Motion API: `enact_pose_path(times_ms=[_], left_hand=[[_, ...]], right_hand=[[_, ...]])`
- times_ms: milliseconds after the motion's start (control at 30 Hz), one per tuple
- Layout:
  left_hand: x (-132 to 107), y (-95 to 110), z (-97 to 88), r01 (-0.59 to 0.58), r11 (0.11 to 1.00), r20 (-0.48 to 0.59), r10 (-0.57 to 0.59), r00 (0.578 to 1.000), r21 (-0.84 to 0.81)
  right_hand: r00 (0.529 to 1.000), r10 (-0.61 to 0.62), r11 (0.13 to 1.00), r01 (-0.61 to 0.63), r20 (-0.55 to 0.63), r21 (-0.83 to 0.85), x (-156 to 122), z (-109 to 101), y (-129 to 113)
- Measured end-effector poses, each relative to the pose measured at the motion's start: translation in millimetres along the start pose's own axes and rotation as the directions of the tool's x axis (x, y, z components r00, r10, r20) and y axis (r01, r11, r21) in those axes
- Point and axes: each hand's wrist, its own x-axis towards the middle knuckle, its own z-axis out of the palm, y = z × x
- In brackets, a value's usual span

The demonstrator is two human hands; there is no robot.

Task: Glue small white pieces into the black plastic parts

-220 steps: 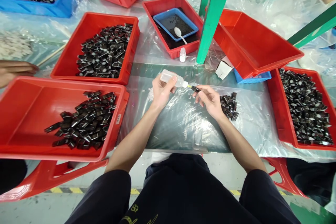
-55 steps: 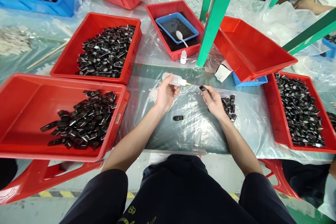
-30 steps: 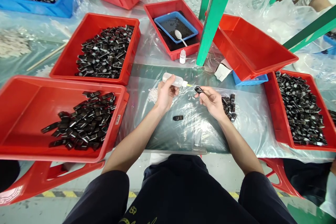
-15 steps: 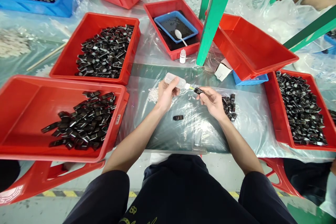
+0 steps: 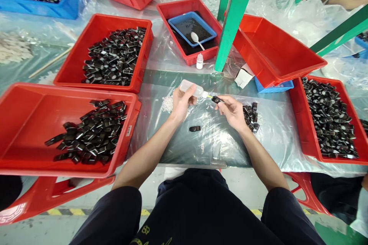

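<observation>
My left hand (image 5: 183, 101) is closed around a translucent squeeze bottle (image 5: 192, 88) with a white cap and a thin yellow-green nozzle. The nozzle tip meets, or nearly meets, a small glossy black plastic part (image 5: 217, 100), pinched between the fingers of my right hand (image 5: 232, 111). On the plastic sheet below my hands lies one loose black part (image 5: 194, 128). Beside my right wrist sits a small pile of similar black parts (image 5: 251, 118). Small white pieces (image 5: 167, 103) lie heaped just left of my left hand.
Red bins of black parts stand at left (image 5: 25, 122), behind it (image 5: 100, 19) and at right (image 5: 309, 138). A tilted red bin (image 5: 276, 46) rests near a green post (image 5: 230, 26). A blue tray (image 5: 184, 23) holds a white spoon (image 5: 195, 38); a small white bottle (image 5: 199, 61) stands nearby.
Almost nothing differs. The black part in my right hand has shifted very slightly against the nozzle, and another person's arm at the upper right has moved a little.
</observation>
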Motion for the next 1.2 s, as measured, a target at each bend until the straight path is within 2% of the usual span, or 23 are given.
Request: enact_pose_path(times_ms=[200, 633, 833, 1100, 1200], left_hand=[[0.4, -1.5, -2.1, -0.043, 0.999, 0.034, 0.043, 0.999, 0.002], [0.0, 3.4, -3.2, -0.017, 1.000, 0.034, 0.017, 0.999, 0.014], [0.8, 3.3, -6.3, -0.065, 0.996, 0.063, 0.061, 0.996, 0.058], [-0.6, -0.7, -2.3, -0.102, 0.993, 0.021, 0.101, 0.995, 0.061], [-0.9, -1.9, 0.1, -0.106, 0.994, 0.018, 0.105, 0.994, 0.036]], right_hand=[[1.000, -0.005, 1.000, 0.005, -0.002, 0.006, -0.1, -0.2, -0.4], [1.000, -0.013, 1.000, 0.013, -0.002, -0.005, 0.0, -1.0, 0.1], [1.000, -0.016, 1.000, 0.016, -0.009, 0.000, -0.1, -1.0, -0.5], [1.000, -0.026, 0.998, 0.026, 0.002, 0.064, 1.3, -3.1, 1.0], [1.000, 0.007, 0.997, -0.008, 0.003, 0.075, 0.9, -4.5, -0.3]])
